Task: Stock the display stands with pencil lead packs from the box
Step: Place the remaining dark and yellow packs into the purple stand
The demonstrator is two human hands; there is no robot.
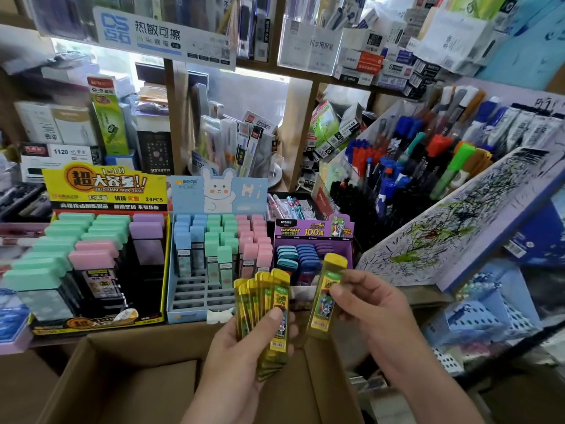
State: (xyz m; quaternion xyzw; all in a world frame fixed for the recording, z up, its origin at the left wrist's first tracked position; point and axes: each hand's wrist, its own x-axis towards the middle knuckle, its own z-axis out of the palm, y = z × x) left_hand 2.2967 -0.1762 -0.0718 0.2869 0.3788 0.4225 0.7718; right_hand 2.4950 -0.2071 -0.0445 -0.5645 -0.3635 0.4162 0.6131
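Your right hand pinches one yellow pencil lead pack between thumb and fingertips, upright, just in front of the purple stand. Your left hand grips a fanned bundle of the same yellow packs, thumb pressed across the front one, above the open cardboard box.

Progress, judged: midway.
- No yellow pack shows in the purple stand yet; it holds teal, blue and purple caps in three columns, its front rows hidden behind the bundle.
- Blue stand: back rows filled with blue, mint and pink caps, front slots open.
- Yellow-and-black stand: mint columns full, right column mostly vacant.
- All handheld packs remain to be placed.

Counts:
- Stands: three.
- Packs in right hand: one.
- Packs in left hand: roughly seven; edges overlap, exact count uncertain.
- Pink caps in yellow-and-black stand: two; purple caps: two.
- Packs visible inside the box: none in the part shown.
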